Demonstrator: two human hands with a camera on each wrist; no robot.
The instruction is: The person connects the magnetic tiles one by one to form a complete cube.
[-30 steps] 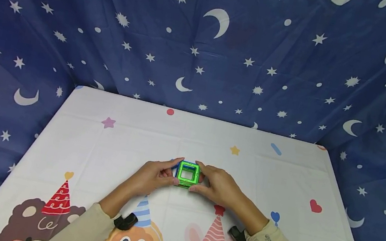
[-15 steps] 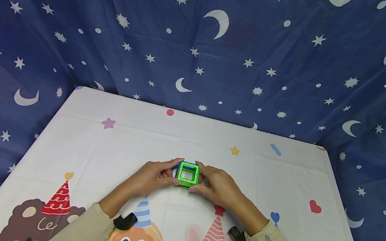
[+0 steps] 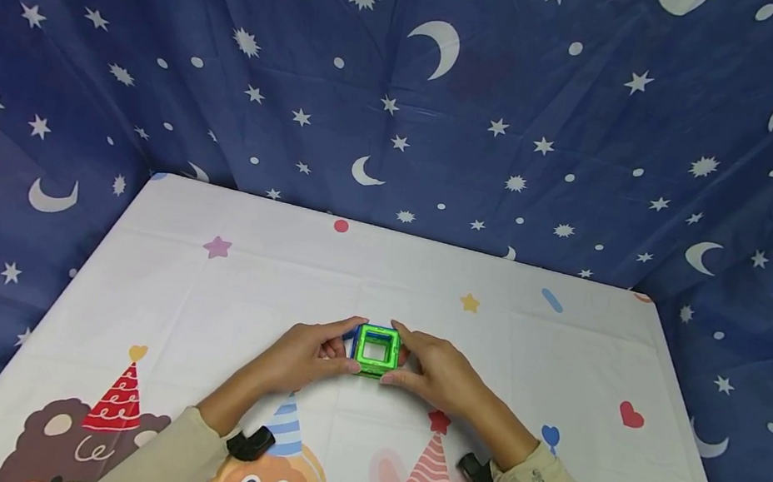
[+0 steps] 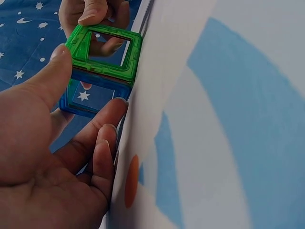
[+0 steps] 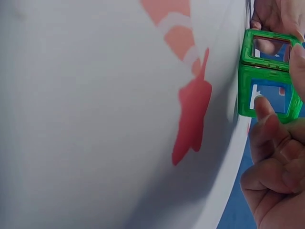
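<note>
A small cube of see-through magnetic tiles [image 3: 374, 369] stands at mid-table in the head view, with green framed squares on its top and front. Its left side is a blue tile [image 4: 82, 109], plain in the left wrist view. My left hand [image 3: 308, 351] grips the cube from the left, thumb at the near corner and a fingertip at the far one. From the right, my right hand [image 3: 440, 372] holds it the same way. In the right wrist view a fingertip lies against the green side tile [image 5: 245, 93]. The cube's far side is hidden.
A white cloth [image 3: 550, 360] printed with cartoon animals, party hats and stars covers the table. Dark blue curtains [image 3: 470, 195] with moons and stars rise at the back and both sides. A black wrist camera [image 3: 251, 443] sits under the left wrist, another [image 3: 475, 469] under the right.
</note>
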